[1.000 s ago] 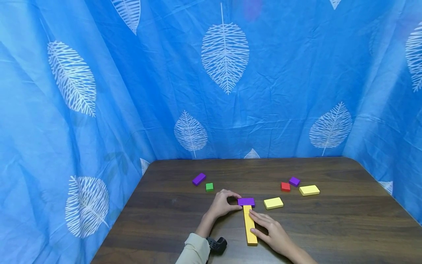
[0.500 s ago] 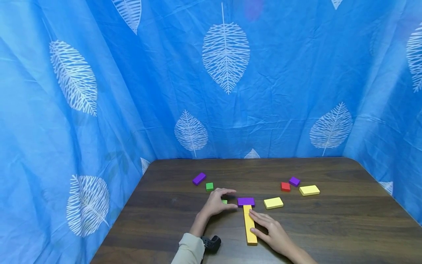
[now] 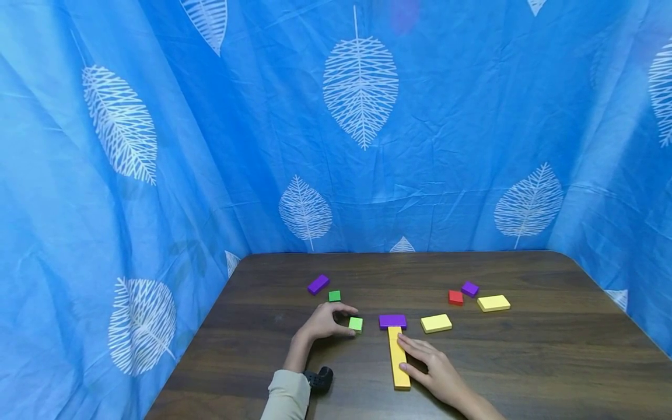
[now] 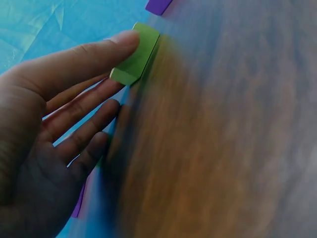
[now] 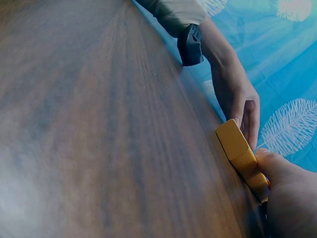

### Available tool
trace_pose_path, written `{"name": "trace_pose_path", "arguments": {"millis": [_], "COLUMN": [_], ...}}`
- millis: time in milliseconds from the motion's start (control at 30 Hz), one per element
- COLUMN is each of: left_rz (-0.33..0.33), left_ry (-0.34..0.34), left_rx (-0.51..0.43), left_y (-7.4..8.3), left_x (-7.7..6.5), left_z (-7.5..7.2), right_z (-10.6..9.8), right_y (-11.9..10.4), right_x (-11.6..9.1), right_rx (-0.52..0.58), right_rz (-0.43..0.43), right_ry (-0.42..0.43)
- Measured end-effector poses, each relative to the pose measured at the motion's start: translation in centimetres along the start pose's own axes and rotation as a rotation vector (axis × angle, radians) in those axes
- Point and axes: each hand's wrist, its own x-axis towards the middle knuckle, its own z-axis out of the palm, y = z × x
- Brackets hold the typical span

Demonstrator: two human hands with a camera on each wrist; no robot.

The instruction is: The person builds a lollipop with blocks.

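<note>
My left hand point(image 3: 323, 322) is spread around a light green block point(image 3: 356, 325), the thumb at its near corner and the fingertips just beyond its far side. In the left wrist view the thumb overlaps this green block point(image 4: 137, 57), with the other fingers loosely extended below. My right hand point(image 3: 430, 368) lies along the right side of a long yellow-orange strip of blocks point(image 3: 399, 364), fingertips and thumb touching its edge. The right wrist view shows the thumb against the strip point(image 5: 237, 148). A purple block point(image 3: 392, 321) lies crosswise at the strip's far end, forming a T.
Another purple block point(image 3: 318, 284) and a darker green block point(image 3: 334, 296) lie at the back left. Toward the right are two pale yellow blocks, one point(image 3: 436, 323) nearer, plus a red block point(image 3: 455, 297) and a small purple block point(image 3: 469, 289). A blue curtain point(image 3: 252, 146) surrounds the wooden table point(image 3: 525, 361).
My left hand has let go of the crosswise purple block and moved left to the light green block. My right hand stays at the strip.
</note>
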Motion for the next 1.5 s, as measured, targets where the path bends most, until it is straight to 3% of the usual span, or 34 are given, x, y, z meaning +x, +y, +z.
{"name": "trace_pose_path", "arguments": {"millis": [500,633,800,900,1067,1233,1500], "left_rz": [-0.064,-0.078,-0.006,0.012,-0.027,-0.039,-0.05], "left_ry": [-0.039,0.066,0.271,0.313,0.298,0.264,0.264], "left_rx": [0.043,0.035,-0.004,-0.014,0.035,0.1,0.08], "left_y": [0.6,1.0,1.6,1.9,2.2,2.3,3.0], "left_x": [0.6,1.5,3.5,4.6,5.7,6.1,6.7], "left_z": [-0.9,-0.1,2.2,3.5,4.9,5.1,5.6], "right_z": [-0.1,0.1,0.3,0.3,0.3,0.2,-0.3], "right_y": [-0.3,-0.4,-0.4,-0.3,-0.4,-0.5,-0.4], "right_x": [0.0,-0.2,-0.4,-0.3,-0.2,-0.1,0.1], "right_rx": [-0.018,-0.021,-0.016,-0.017,-0.004,-0.012,0.003], "right_rz": [-0.014,-0.003,0.015,0.017,0.031,0.017,0.054], "right_ry": [-0.006,-0.012,-0.03,-0.039,-0.047,-0.031,-0.04]}}
